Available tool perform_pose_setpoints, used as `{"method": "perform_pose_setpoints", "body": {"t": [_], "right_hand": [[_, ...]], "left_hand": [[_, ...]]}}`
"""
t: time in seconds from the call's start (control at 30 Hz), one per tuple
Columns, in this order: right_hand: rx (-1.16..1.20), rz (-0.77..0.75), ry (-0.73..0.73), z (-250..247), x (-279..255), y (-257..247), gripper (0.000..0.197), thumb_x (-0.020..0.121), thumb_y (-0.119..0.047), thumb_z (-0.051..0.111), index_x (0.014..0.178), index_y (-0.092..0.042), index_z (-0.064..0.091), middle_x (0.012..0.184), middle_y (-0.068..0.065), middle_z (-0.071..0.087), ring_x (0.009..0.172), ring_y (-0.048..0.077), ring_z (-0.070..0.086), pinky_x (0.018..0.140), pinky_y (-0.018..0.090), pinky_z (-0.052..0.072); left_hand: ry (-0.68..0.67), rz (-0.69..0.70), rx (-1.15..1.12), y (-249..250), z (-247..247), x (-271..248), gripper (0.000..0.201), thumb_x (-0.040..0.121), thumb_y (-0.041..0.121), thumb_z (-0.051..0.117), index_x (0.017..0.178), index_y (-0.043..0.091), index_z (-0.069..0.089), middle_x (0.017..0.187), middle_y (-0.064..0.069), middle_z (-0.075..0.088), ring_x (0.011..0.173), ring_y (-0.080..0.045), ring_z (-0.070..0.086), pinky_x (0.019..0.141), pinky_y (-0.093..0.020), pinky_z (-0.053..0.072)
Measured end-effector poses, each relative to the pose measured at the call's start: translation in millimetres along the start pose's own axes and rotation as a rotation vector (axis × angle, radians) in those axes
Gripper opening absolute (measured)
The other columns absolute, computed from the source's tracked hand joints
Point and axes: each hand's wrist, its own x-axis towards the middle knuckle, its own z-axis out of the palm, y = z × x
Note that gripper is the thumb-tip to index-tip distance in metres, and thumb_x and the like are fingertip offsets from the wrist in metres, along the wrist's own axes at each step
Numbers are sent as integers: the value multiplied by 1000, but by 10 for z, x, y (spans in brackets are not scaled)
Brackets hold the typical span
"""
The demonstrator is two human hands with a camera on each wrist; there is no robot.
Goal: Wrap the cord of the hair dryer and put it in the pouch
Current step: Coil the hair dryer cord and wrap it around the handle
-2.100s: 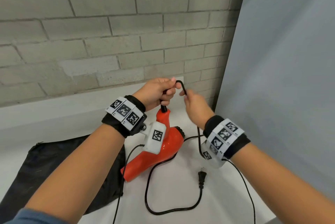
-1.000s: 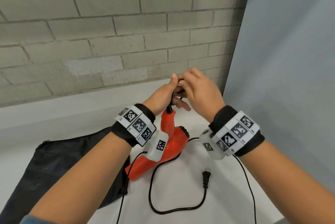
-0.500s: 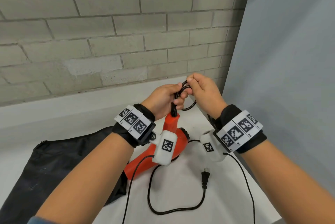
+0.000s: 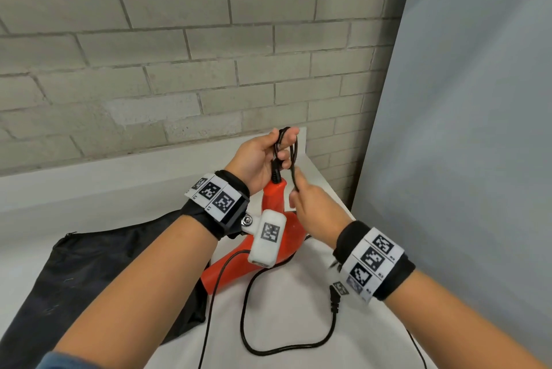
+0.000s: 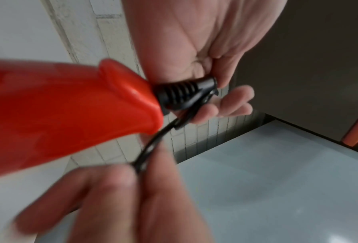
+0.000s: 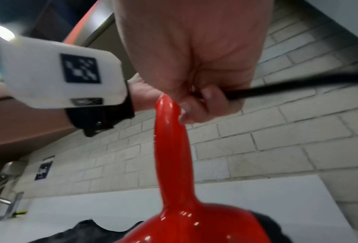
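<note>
Moved: the right hand (image 4: 313, 207) has dropped from beside the left hand (image 4: 257, 159) to lower on the cord (image 4: 294, 159), drawing out another length.
Meaning: looks like a second loop forming; most cord lies loose on the worktop (image 4: 286, 324), plug (image 4: 334, 300) free.
Left hand: fingers curled round the loops above the dryer (image 4: 268, 237) handle.
Right hand: pinches the cord.
Pouch (image 4: 89, 273): flat, left of the dryer.
Hidden: loop count unclear; wrist views blurred.
</note>
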Motion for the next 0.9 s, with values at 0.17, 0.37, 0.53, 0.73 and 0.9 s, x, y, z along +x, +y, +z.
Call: {"method": "perform_pose_setpoints", "body": {"t": [0.17,0.37,0.53,0.73,0.9], "right_hand": [[-266,-88,-43,125,-165,45,45,96,-22,34,140,-20,25,109,14,62,90,35,61,76,40,50],[-555,-284,203,-40,-171,98,39,82,-13,61,120,-22,56,85,0,66,61,25,64,45,25,37],[-604,-395,438,-252,-93,-1,29,71,-11,70,95,-27,67,68,-6,63,48,19,58,38,18,27],[-429,-339,463,-486,16,-222,17,88,-23,48,97,-24,62,86,-6,68,66,21,63,46,24,39],[-267,-223,427,-669,147,-328,16,92,-26,47,104,-21,57,93,-4,66,80,16,58,63,27,38]], "left_hand": [[50,47,30,32,-107,6,33,99,17,25,106,8,55,91,4,72,71,-8,68,62,-18,53],[53,135,253,-63,-110,1,36,99,18,26,127,2,44,123,-9,55,90,-10,65,79,-21,53],[119,169,383,-175,-38,16,36,99,18,27,125,1,46,127,-16,54,81,-7,63,72,-19,50],[182,193,625,-176,112,-80,50,99,32,20,90,11,64,70,0,64,60,-6,57,61,-20,46],[70,132,632,-204,177,-138,67,96,44,6,59,19,57,41,6,56,41,-5,49,51,-21,42]]}}
